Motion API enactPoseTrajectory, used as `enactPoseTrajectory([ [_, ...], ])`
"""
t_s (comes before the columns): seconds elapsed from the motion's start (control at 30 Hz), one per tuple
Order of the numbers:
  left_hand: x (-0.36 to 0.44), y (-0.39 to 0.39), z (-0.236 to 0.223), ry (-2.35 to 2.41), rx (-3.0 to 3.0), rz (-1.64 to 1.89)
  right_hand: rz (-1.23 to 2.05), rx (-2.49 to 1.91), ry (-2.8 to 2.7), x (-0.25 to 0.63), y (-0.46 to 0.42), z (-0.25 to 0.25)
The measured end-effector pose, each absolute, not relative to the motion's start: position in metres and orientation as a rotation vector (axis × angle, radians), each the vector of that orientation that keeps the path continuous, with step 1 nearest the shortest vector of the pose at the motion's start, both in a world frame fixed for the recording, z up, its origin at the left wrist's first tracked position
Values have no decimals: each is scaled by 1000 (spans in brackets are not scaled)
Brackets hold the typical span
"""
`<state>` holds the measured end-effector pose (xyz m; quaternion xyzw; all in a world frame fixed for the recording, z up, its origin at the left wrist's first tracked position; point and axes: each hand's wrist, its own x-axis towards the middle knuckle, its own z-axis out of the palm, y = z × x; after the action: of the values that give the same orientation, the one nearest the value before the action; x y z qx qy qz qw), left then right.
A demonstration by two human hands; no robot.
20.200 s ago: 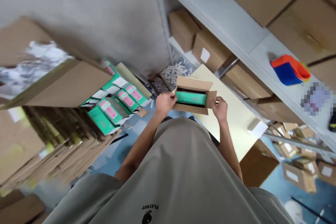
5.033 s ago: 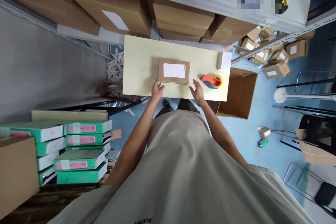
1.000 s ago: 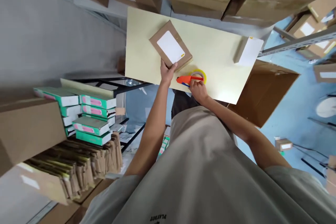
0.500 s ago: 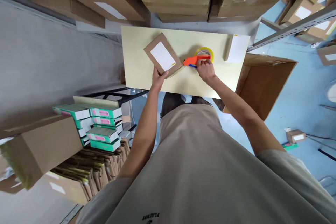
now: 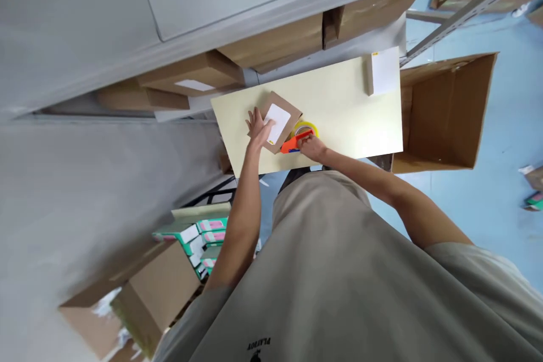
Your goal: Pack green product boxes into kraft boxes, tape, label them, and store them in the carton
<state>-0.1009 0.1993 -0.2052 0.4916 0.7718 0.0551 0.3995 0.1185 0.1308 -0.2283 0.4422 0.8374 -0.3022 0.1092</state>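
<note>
A small cardboard box (image 5: 292,111) with a white label lies on the pale tabletop (image 5: 339,119). My left hand (image 5: 259,126) rests on its left side, fingers spread and the thumb reaching onto the label. In my right hand (image 5: 313,147) is an orange tape dispenser (image 5: 291,145) loaded with a yellow-edged roll of tape. The dispenser's front end is at the lower right edge of the box. Whether tape is stuck to the cardboard there is too small to make out.
A white box (image 5: 384,72) stands at the tabletop's right end. Beyond it, a big open carton (image 5: 445,113) sits to the right. Cartons (image 5: 280,39) fill the shelf behind the table. Green-and-white boxes (image 5: 212,237) and another carton (image 5: 163,288) are at lower left.
The small box has been turned, and my left hand has gone from its lower corner to lying across its left side. My right hand has brought the tape dispenser against the box edge. The view has tilted.
</note>
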Motion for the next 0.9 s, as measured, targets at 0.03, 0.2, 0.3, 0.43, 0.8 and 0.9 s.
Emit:
enactPoseTrajectory([
  [0.03, -88, 206, -206, 1980, 1290, 159, -912, 1297, 2441, 105, 124, -225],
  [0.2, -34, 213, -208, 1996, 1463, 199, -995, 1337, 2312, 61, 104, -213],
  [0.3, -28, 212, -208, 1989, 1486, 159, -1015, 1393, 2268, 62, 91, -211],
  [0.43, -32, 213, -209, 1951, 1517, 122, -1018, 1462, 2185, 104, 59, -209],
  [0.8, -34, 209, -205, 1901, 1629, 95, -806, 1761, 2151, 203, 102, -223],
  [0.9, -38, 207, -205, 1852, 1685, 84, -822, 1706, 2211, 194, 131, -231],
])
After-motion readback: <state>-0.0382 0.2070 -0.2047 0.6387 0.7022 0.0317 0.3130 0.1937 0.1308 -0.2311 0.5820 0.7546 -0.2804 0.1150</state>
